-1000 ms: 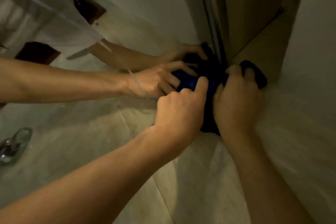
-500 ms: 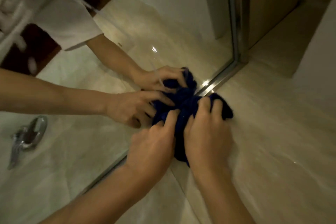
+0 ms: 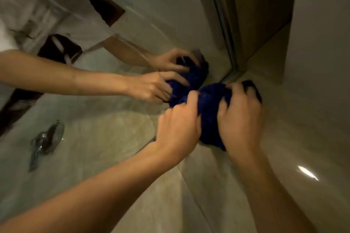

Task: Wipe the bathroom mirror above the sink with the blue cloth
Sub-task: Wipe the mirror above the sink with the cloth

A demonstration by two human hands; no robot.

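2 grips around bunched blue cloth (image 3: 210,100)

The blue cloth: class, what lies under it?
Both hands, left hand and right hand, grip the blue cloth at the mirror edge. Pale tiled wall shows around it; what it covers is hidden.

head view | worn on head | tilted, faces mirror (image 3: 117,123) corner | close range
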